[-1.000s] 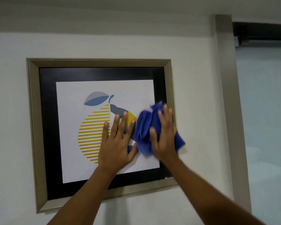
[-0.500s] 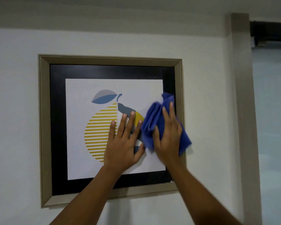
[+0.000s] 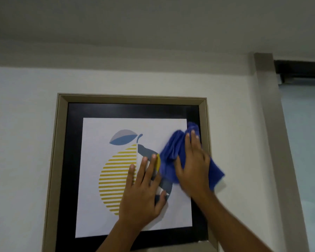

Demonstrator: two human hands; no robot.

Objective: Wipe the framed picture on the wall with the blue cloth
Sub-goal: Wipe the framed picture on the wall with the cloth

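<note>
since the earlier frame, right hand (image 3: 193, 166) slid cloth (image 3: 173, 157) upward along frame (image 3: 59, 151). its grip lies flat, pinning cloth; left hand (image 3: 142, 195), open and empty, steadies the picture.

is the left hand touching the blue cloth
Cannot tell. In the head view the left hand lies flat on the picture right beside the blue cloth, with no plain gap or contact.
</note>
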